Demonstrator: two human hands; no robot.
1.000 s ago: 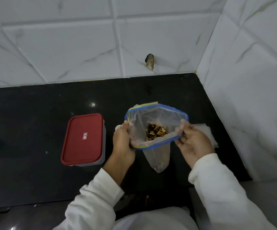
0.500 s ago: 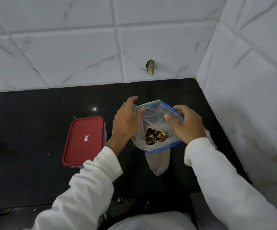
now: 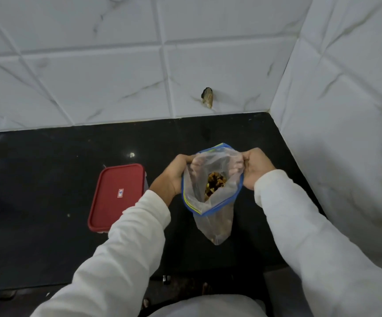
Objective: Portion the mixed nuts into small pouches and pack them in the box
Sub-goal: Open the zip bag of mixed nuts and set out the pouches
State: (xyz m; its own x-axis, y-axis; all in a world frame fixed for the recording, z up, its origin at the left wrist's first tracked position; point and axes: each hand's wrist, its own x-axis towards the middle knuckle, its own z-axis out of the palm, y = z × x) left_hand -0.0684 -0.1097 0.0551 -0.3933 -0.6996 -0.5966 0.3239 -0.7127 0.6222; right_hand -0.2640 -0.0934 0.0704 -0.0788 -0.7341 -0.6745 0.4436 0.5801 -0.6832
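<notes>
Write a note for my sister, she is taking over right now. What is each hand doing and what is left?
Left hand: grip shut on the left edge of the zip bag.
Right hand: grip shut on its right edge.
The bag is held open above the black counter, with mixed nuts at the bottom.
The box sits to the left with its red lid on.
Done: bag opened.
Left: all portioning and packing. No small pouches in view.
</notes>
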